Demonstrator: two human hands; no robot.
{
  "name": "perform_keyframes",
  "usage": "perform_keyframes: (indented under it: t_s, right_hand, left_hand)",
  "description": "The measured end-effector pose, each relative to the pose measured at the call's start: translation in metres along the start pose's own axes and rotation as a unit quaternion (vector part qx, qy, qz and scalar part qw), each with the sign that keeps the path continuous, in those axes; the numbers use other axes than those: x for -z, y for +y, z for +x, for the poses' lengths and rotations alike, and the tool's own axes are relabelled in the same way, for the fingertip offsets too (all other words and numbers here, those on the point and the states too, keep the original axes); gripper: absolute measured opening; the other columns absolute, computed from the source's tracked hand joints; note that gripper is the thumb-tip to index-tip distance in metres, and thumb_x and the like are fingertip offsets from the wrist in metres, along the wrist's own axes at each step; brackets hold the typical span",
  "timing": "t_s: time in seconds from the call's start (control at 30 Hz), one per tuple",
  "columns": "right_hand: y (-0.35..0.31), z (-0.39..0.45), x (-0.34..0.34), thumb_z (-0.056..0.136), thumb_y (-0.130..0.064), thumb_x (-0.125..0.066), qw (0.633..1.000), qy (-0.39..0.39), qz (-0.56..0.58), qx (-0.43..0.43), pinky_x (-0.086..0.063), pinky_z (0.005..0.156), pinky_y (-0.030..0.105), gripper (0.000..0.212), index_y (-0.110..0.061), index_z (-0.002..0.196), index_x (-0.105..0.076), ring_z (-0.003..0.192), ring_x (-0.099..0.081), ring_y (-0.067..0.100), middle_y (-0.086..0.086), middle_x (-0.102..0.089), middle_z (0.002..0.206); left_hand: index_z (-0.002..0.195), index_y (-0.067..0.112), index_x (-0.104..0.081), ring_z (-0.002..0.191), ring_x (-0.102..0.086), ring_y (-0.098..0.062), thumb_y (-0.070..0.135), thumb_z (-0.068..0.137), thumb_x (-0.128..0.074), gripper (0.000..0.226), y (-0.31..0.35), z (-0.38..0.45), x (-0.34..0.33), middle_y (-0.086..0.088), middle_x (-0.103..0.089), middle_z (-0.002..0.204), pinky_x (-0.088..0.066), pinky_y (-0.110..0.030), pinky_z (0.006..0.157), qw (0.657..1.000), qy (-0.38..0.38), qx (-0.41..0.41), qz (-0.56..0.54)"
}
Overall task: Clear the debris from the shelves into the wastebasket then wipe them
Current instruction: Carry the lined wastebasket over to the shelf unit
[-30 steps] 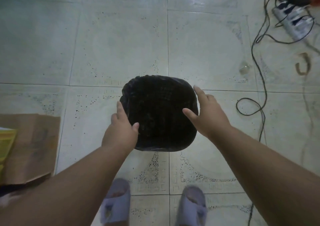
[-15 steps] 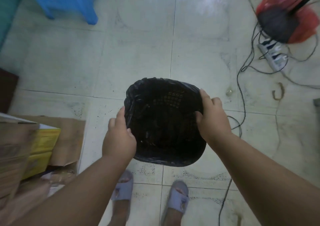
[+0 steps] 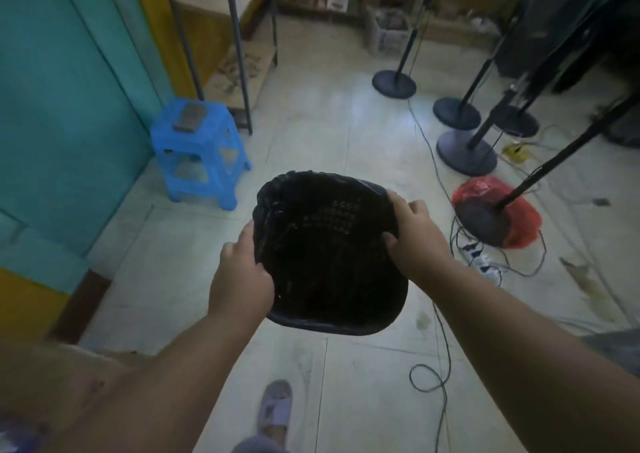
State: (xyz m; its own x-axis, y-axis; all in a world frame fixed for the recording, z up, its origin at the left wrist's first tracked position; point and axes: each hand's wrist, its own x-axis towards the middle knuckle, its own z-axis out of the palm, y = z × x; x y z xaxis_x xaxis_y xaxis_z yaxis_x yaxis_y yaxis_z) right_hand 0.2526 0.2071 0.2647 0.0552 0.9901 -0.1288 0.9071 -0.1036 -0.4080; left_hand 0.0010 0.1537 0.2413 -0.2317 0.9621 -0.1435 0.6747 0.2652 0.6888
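A black wastebasket lined with a black bag is held up above the tiled floor in the middle of the view. My left hand grips its left rim and my right hand grips its right rim, thumb inside. Inside it looks dark; I cannot tell what it holds. A metal-framed shelf unit with wooden boards stands at the back left, with scattered debris on its low board.
A blue plastic stool with a dark object on top stands by the teal wall. Several black round-based stands and a red bag are at the right, with cables and a power strip on the floor.
Both hands closed on the basket's rim and lifted it off the floor. The view tilted up from the floor, bringing the shelves, the stool and the stands into sight.
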Motion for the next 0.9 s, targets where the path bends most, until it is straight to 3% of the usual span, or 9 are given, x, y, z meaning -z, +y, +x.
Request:
perform_keyframes:
  t_s: [0.1, 0.2, 0.4, 0.57, 0.73, 0.9]
  right_hand:
    - [-0.018, 0.042, 0.027, 0.089, -0.026, -0.060, 1.000, 0.015, 0.024, -0.001, -0.055, 0.085, 0.046, 0.076, -0.037, 0.150, -0.017, 0.099, -0.059, 0.029, 0.006, -0.039, 0.129]
    - [-0.023, 0.082, 0.052, 0.087, -0.031, -0.063, 0.998, 0.045, 0.041, -0.015, -0.054, 0.086, 0.043, 0.077, -0.035, 0.150, -0.020, 0.100, -0.059, 0.027, 0.005, -0.040, 0.127]
    - [0.000, 0.204, 0.086, 0.086, -0.035, -0.064, 0.995, 0.077, 0.065, -0.028, -0.054, 0.087, 0.041, 0.078, -0.035, 0.150, -0.020, 0.098, -0.059, 0.025, 0.003, -0.041, 0.124]
    - [0.011, 0.352, 0.121, 0.087, -0.034, -0.063, 0.996, 0.075, 0.053, 0.015, -0.054, 0.084, 0.037, 0.075, -0.034, 0.150, -0.022, 0.099, -0.058, 0.025, 0.005, -0.041, 0.125]
    - [-0.010, 0.499, 0.165, 0.086, -0.032, -0.064, 0.996, 0.051, 0.036, 0.063, -0.052, 0.078, 0.033, 0.077, -0.036, 0.150, -0.021, 0.092, -0.056, 0.022, 0.003, -0.040, 0.123]
    - [-0.036, 0.642, 0.179, 0.084, -0.033, -0.066, 0.992, 0.039, 0.053, 0.107, -0.056, 0.082, 0.039, 0.076, -0.037, 0.148, -0.025, 0.095, -0.058, 0.023, 0.001, -0.041, 0.120]
  left_hand:
    - [0.153, 0.037, -0.027, 0.095, -0.049, -0.018, 0.003, 0.090, -0.043, 0.073, 0.029, 0.058, 0.023, -0.005, -0.046, 0.124, -0.040, -0.032, 0.081, 1.000, 0.000, -0.021, -0.008]
    - [0.151, 0.040, -0.029, 0.099, -0.053, -0.023, 0.002, 0.088, -0.044, 0.076, 0.066, 0.113, 0.037, -0.001, -0.045, 0.117, -0.041, -0.033, 0.082, 0.999, -0.006, -0.044, -0.007]
    - [0.147, 0.044, -0.036, 0.096, -0.048, -0.019, 0.003, 0.085, -0.046, 0.075, 0.131, 0.236, 0.004, -0.006, -0.054, 0.110, -0.045, -0.036, 0.083, 0.996, -0.016, -0.089, -0.012]
    - [0.137, 0.051, -0.041, 0.100, -0.059, -0.024, 0.005, 0.083, -0.048, 0.071, 0.187, 0.358, -0.026, 0.000, -0.060, 0.112, -0.051, -0.040, 0.085, 0.996, -0.010, -0.069, -0.060]
    - [0.145, 0.041, -0.039, 0.112, -0.058, -0.026, 0.003, 0.085, -0.050, 0.072, 0.245, 0.467, -0.023, 0.001, -0.060, 0.126, -0.051, -0.048, 0.096, 0.996, 0.035, -0.025, -0.083]
    - [0.145, 0.044, -0.035, 0.114, -0.057, -0.026, 0.010, 0.088, -0.050, 0.068, 0.272, 0.585, -0.026, -0.001, -0.054, 0.135, -0.053, -0.051, 0.094, 0.993, 0.071, -0.002, -0.096]
